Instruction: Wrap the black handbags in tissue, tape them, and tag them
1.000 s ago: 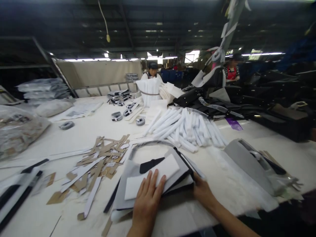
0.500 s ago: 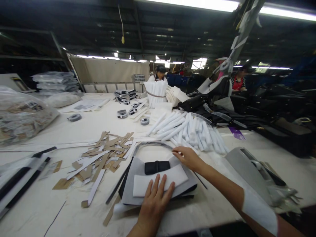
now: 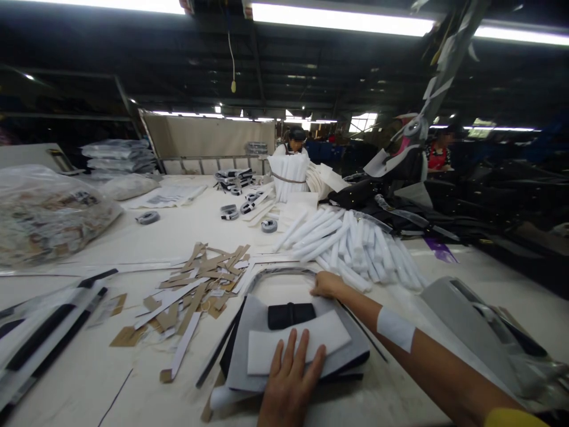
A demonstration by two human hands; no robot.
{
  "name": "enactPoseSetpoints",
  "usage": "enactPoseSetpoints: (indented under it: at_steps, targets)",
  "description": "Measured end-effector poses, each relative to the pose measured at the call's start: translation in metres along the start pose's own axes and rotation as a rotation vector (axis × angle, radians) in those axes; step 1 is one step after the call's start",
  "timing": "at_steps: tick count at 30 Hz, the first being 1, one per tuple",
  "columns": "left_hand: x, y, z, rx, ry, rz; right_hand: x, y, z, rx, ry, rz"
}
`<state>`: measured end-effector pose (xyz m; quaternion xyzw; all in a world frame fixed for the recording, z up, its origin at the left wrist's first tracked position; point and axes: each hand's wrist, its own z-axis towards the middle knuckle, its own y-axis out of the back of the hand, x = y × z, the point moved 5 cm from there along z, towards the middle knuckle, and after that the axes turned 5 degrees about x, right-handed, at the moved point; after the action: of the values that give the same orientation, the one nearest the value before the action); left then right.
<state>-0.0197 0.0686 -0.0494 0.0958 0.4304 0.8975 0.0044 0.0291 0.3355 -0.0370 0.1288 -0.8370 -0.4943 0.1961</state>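
My left hand [image 3: 294, 373] lies with fingers spread on a white foam pad [image 3: 258, 353], pressing it onto a flat bag [image 3: 246, 332] covered by a light grey sheet. Above the pad sits a small black roll [image 3: 275, 317] with a band around its middle. A curved, plastic-wrapped handle [image 3: 280, 271] arches from the bag's far edge. My right hand [image 3: 328, 285] is closed at the right side of that handle; its fingertips are partly hidden. Black straps [image 3: 217, 347] stick out along the bag's sides.
Cardboard and paper strips [image 3: 191, 302] lie scattered left of the bag. Behind it are a heap of white foam tubes [image 3: 347, 234] and several coiled straps [image 3: 269, 225]. A grey tape dispenser-like device [image 3: 466, 332] stands right. A full plastic bag [image 3: 48, 219] is far left; a co-worker [image 3: 293, 142] is beyond.
The view has tilted and shifted, so the table appears lower and further right. My right hand has closed more at the handle and its forearm has turned. My left hand stays on the pad.
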Motion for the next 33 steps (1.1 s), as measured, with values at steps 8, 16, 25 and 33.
enactPoseSetpoints:
  at_steps: [8,16,25,33]
  targets:
    - [-0.002,-0.004,-0.002,0.047,0.003,-0.026,-0.020,0.002,-0.006,-0.082,0.156,0.375]
    - [-0.002,-0.005,0.000,0.068,0.018,-0.043,-0.020,0.031,-0.044,-0.260,0.388,0.721]
    - [0.000,-0.001,0.003,0.112,0.018,-0.047,-0.021,0.024,-0.129,-0.357,0.565,0.584]
    - [-0.001,0.000,0.005,0.145,0.029,-0.085,-0.021,-0.020,-0.187,-0.526,0.870,0.074]
